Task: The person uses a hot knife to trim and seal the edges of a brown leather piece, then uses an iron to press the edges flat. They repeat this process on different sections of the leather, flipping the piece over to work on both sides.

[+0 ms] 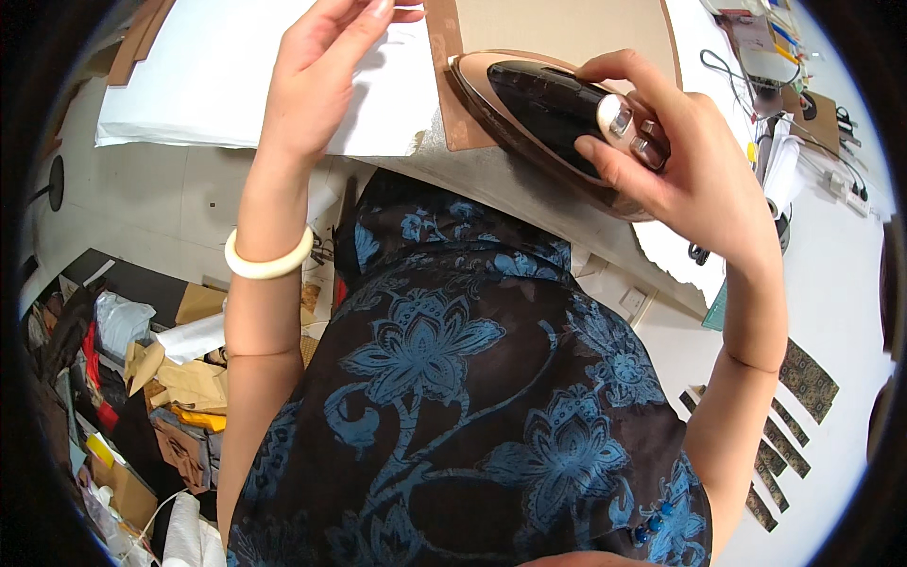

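Note:
A clothes iron [534, 104], black and copper-coloured, lies at the front edge of the work surface with its tip toward the upper left. My right hand [694, 146] is wrapped round it at the rear, thumb on the near side and fingers over the far side. Part of its body covers the corner of a beige panel with a brown border [458, 113]. My left hand [326, 71] is raised over a white sheet [217, 80], thumb drawn against the fingers. The frame's top edge cuts it off, so what it pinches, if anything, is hidden.
A grey ironing surface [463, 168] shows below the white sheet. Brown strips [137, 47] lie at the upper left. Cables, a power strip [847, 192] and tools crowd the right. Dark patterned strips [808, 383] lie lower right; a heap of fabric scraps [194, 378] fills the lower left.

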A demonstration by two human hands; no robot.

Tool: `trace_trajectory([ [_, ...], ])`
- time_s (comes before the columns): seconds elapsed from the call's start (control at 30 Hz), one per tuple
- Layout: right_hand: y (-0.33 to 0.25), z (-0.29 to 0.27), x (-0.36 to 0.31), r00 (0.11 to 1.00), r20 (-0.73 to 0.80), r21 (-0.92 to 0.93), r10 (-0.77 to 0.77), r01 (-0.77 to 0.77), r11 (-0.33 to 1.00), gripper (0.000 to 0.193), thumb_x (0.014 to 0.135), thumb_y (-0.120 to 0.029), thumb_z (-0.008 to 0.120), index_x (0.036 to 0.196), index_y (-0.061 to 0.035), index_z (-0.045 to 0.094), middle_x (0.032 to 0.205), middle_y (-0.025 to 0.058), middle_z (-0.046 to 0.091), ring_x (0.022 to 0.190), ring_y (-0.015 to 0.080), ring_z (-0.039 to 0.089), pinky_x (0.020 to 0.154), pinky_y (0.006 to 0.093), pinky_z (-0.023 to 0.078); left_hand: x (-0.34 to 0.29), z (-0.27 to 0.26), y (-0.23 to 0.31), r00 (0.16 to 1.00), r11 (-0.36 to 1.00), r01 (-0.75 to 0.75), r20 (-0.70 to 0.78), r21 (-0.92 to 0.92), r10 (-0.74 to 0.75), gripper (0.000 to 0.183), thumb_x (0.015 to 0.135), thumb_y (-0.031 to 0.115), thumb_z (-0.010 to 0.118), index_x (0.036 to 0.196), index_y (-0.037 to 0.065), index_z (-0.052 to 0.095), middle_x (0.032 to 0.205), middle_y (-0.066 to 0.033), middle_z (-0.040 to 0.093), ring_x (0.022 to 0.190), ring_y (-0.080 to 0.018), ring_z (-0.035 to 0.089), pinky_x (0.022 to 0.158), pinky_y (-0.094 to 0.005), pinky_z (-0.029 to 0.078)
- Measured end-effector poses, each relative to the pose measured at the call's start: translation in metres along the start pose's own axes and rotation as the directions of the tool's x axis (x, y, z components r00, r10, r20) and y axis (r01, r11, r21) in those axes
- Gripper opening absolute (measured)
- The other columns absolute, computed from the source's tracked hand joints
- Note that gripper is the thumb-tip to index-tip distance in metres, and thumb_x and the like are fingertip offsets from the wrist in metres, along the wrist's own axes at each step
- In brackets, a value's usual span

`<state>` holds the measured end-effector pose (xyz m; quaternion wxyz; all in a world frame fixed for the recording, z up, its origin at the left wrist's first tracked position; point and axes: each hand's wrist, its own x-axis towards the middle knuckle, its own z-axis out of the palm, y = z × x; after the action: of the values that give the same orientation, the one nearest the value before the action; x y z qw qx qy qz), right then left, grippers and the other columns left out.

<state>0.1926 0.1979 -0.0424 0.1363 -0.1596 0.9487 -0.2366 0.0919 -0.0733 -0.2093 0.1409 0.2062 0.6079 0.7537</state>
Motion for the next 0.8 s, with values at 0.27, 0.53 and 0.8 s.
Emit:
trace_trajectory([
  [0.27, -0.027, 0.036, 0.033, 0.992, -0.067, -0.144, -0.111, 0.101, 0.984, 0.032, 0.1, -0.016, 0.072, 0.13, -0.0093, 0.064, 0.068, 0.0146, 0.061, 0.057, 0.0316, 0.062, 0.055, 0.0408, 0.043, -0.024, -0.006, 0.005, 0.908, 0.986, -0.159, -0.4, -0.047, 0.127, 0.022, 0.109, 0.01, 0.058, 0.119, -0.006, 0.07, 0.116, -0.0206, 0.075, 0.11, -0.0297, 0.074, 0.106, -0.0444, 0.058],
  [0.53, -0.055, 0.018, 0.057, 0.98, 0.18, -0.071, 0.086, -0.075, 0.995, 0.021, 0.097, -0.016, 0.07, 0.111, -0.0034, 0.061, 0.059, 0.018, 0.061, 0.055, 0.0404, 0.065, 0.055, 0.051, 0.051, -0.032, -0.013, -0.002, 0.882, 0.983, -0.174, -0.455, -0.068, 0.124, 0.02, 0.108, 0.008, 0.06, 0.117, -0.007, 0.069, 0.113, -0.0195, 0.074, 0.105, -0.0283, 0.074, 0.103, -0.0442, 0.059],
  [0.8, -0.074, 0.019, 0.056, 0.993, 0.074, -0.148, 0.09, -0.078, 0.986, 0.017, 0.099, -0.015, 0.065, 0.107, -0.0034, 0.056, 0.059, 0.0225, 0.061, 0.057, 0.049, 0.063, 0.057, 0.055, 0.052, -0.029, 0.001, -0.005, 0.869, 0.974, -0.206, -0.476, -0.097, 0.136, 0.018, 0.107, 0.005, 0.06, 0.119, -0.008, 0.067, 0.112, -0.0181, 0.072, 0.104, -0.0279, 0.074, 0.101, -0.0438, 0.061],
])
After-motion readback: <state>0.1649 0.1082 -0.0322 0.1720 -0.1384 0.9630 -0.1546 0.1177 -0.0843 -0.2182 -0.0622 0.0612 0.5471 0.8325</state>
